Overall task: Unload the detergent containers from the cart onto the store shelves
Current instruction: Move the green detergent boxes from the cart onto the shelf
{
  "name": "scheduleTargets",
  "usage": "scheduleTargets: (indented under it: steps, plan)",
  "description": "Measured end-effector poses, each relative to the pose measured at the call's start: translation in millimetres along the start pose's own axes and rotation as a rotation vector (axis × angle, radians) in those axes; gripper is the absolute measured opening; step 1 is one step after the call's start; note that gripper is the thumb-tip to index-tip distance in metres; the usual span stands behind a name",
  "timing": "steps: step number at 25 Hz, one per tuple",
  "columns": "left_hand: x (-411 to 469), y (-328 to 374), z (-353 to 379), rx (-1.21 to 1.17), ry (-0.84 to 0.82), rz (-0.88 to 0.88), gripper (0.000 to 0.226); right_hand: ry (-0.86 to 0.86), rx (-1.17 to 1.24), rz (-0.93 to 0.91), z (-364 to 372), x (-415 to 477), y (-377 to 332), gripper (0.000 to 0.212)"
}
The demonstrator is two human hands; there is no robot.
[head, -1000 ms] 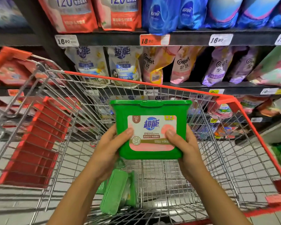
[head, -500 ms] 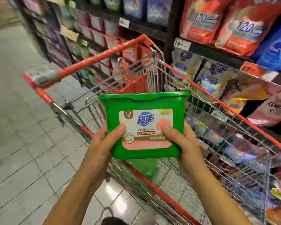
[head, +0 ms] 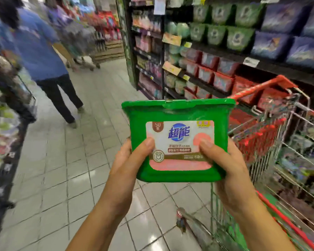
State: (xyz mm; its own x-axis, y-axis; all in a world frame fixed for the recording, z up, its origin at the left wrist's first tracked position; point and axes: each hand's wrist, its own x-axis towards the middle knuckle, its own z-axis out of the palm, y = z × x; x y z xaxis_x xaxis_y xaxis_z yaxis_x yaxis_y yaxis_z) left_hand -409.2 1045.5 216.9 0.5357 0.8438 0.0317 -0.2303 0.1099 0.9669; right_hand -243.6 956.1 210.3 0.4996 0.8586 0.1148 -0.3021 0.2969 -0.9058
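Left hand [head: 129, 163] and right hand [head: 228, 171], head view: each grips one lower corner of the green detergent pod box [head: 178, 113]. The left thumb [head: 146, 148] and right thumb [head: 206, 146] are pressed flat on the front label, and the remaining fingers are hidden behind the box. The box is carried upright at the centre of the frame, lid uppermost and label toward the camera, clear of every surface. Its long axis runs level from 9 o'clock to 3 o'clock, spanning the two hands. The shopping cart [head: 261, 86], wire-walled with a red handle, stands at 3 to 4 o'clock of the box, just beside the right forearm; whether more containers lie in it cannot be told here. The shelves [head: 272, 67] run from 12 o'clock toward 2 o'clock beyond the cart. A row of blurred green tubs [head: 216, 35], possibly the matching product, sits on an upper tier at about 1 o'clock. Judgement: the box is out of the cart and not yet shelved. The destination lies up and to the right, so the right hand is the nearer one, and the box would go in broadside, lifted past the cart handle. Tiled floor [head: 62, 160] fills 7 to 9 o'clock; a person in a blue shirt [head: 38, 51] stands at 10 o'clock, well apart.
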Motion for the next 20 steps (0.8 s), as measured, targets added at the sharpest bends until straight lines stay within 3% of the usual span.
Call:
scheduleTargets:
  steps: [9, 20]
  plan:
    - [123, 30, -112, 0.043, 0.002, -0.023, 0.048, -0.003, -0.007, -0.025, 99, 123, 54, 0.055]
    - [406, 54, -142, 0.023, -0.193, -0.018, 0.055, 0.131, -0.097, -0.098, 122, 379, 69, 0.055]
